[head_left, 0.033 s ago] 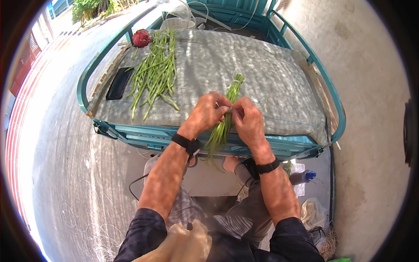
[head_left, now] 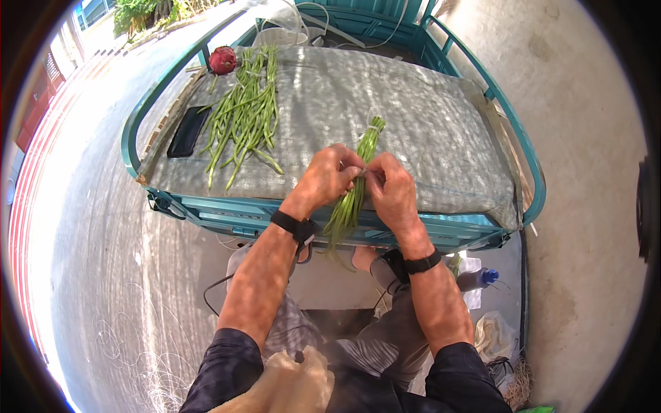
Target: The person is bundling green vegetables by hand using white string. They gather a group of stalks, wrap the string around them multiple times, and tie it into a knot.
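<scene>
Both my hands grip one bundle of long green beans (head_left: 351,199) at its middle, over the front edge of a teal cart (head_left: 206,213). My left hand (head_left: 323,177) and my right hand (head_left: 394,193) pinch together around the stalks, fingertips touching at what looks like a thin tie. The bundle's far end lies on the grey woven cover (head_left: 413,117) and is bound with a pale band (head_left: 374,127). Its near end hangs past the cart's rail. Black bands sit on both wrists.
A loose pile of long green beans (head_left: 241,110) lies at the cover's left, with a red dragon fruit (head_left: 222,60) behind it and a black flat tray (head_left: 187,131) beside it. A white bucket (head_left: 279,34) stands behind. A blue-capped bottle (head_left: 482,277) and bags (head_left: 496,337) sit below right.
</scene>
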A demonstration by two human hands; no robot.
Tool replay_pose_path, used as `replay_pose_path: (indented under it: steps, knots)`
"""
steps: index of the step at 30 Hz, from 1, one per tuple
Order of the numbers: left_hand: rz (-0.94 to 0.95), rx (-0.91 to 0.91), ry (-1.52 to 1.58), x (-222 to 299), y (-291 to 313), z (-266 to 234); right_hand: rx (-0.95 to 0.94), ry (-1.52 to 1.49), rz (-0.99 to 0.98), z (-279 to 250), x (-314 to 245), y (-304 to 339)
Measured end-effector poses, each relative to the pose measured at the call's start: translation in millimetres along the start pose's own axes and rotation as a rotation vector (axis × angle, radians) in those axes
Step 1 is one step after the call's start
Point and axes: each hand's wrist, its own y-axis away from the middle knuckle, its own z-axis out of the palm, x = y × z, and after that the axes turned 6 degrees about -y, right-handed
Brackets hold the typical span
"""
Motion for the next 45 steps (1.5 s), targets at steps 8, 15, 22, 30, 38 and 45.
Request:
replay_pose_path:
  steps: [8,15,22,30,38,45]
  knots:
    - [0.035,0.031,-0.046,6.0,3.9,1.9,-0.05,-0.101,0.11,-6.3,-1.9,-4.3]
    - [0.108,0.085,-0.113,-6.2,2.7,2.0,-0.134,-0.072,0.115,-16.2,-5.8,-6.7]
    - [0.474,0.311,-0.565,-12.5,2.3,5.6,-0.21,-0.062,0.131,-25.9,-0.8,-5.8]
    - [0.231,0.304,-0.614,0.7,11.0,18.0,-0.312,-0.033,0.195,-29.9,4.4,-7.3]
    - [0.286,0.336,-0.603,-9.5,9.5,17.0,-0.37,-0.061,0.253,-34.1,9.8,-9.8]
    - [0.252,0.272,-0.413,-1.4,9.6,8.8,-0.289,-0.223,0.312,-42.7,18.9,-13.2]
